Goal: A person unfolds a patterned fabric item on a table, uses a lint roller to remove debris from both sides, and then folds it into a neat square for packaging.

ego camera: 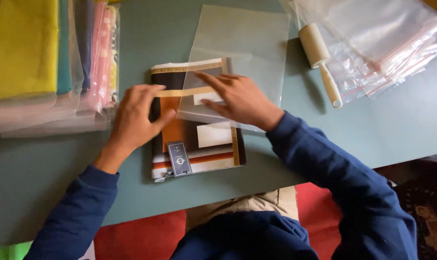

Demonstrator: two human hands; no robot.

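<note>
A folded cloth (199,144) patterned in brown, orange, black and cream lies on the grey-green table (396,125) in front of me, with a small dark tag near its lower edge. A clear plastic bag (242,43) lies partly over its upper right part. My left hand (134,115) rests on the cloth's left edge, fingers spread, thumb against the fabric. My right hand (237,98) lies flat on the lower part of the bag, pressing it onto the cloth, fingers pointing left.
A pile of bagged cloths (45,62) in yellow, teal, blue and pink sits at the far left. A stack of clear zip bags (386,43) lies at the top right, with a white lint roller (319,55) beside it.
</note>
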